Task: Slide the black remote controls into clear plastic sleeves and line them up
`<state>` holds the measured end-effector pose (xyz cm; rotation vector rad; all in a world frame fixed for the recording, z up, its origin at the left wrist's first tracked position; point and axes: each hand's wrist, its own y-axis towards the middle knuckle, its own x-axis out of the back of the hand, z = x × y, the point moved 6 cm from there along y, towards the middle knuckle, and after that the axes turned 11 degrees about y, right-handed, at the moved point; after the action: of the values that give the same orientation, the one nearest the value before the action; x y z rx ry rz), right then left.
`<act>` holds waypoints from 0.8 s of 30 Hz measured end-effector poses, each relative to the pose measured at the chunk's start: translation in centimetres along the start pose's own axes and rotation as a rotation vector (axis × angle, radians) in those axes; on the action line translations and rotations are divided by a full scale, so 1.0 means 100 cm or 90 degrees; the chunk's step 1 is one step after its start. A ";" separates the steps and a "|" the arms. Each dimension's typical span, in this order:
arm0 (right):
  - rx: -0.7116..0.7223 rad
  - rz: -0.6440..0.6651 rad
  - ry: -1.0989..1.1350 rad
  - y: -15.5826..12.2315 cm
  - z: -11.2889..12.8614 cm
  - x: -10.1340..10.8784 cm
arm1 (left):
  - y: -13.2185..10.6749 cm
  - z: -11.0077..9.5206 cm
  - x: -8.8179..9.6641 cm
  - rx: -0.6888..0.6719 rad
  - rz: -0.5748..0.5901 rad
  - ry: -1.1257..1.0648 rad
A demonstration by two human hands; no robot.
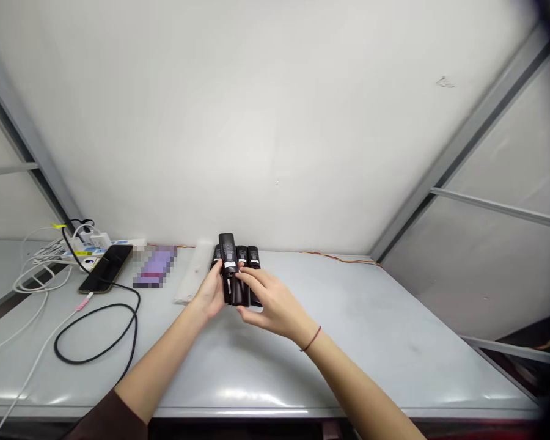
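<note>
A black remote control is held up over the table, its back side with a white label facing me. My left hand grips its left edge and lower part. My right hand holds its lower end, fingers curled around it from the right. Behind it, two or three more black remotes lie side by side on the grey table, near the wall.
A white remote-shaped item lies left of the black ones, beside a purple blurred object. A phone on a black cable and a power strip with white cables sit at the far left.
</note>
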<state>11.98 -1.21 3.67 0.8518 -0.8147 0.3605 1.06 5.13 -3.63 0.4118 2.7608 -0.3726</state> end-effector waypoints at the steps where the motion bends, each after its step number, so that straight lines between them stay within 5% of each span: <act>1: 0.029 -0.004 -0.016 0.004 0.004 -0.008 | -0.001 -0.001 -0.001 -0.005 0.006 0.013; 9: 0.072 -0.058 -0.075 0.001 -0.010 -0.041 | -0.001 -0.004 0.002 -0.026 0.003 -0.016; 24: -0.020 -0.050 -0.089 -0.011 -0.037 -0.037 | 0.001 0.011 -0.006 -0.038 0.017 -0.032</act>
<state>12.03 1.12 -1.14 0.8842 -0.9112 0.2194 1.95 4.70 -4.42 0.4184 2.7077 -0.2882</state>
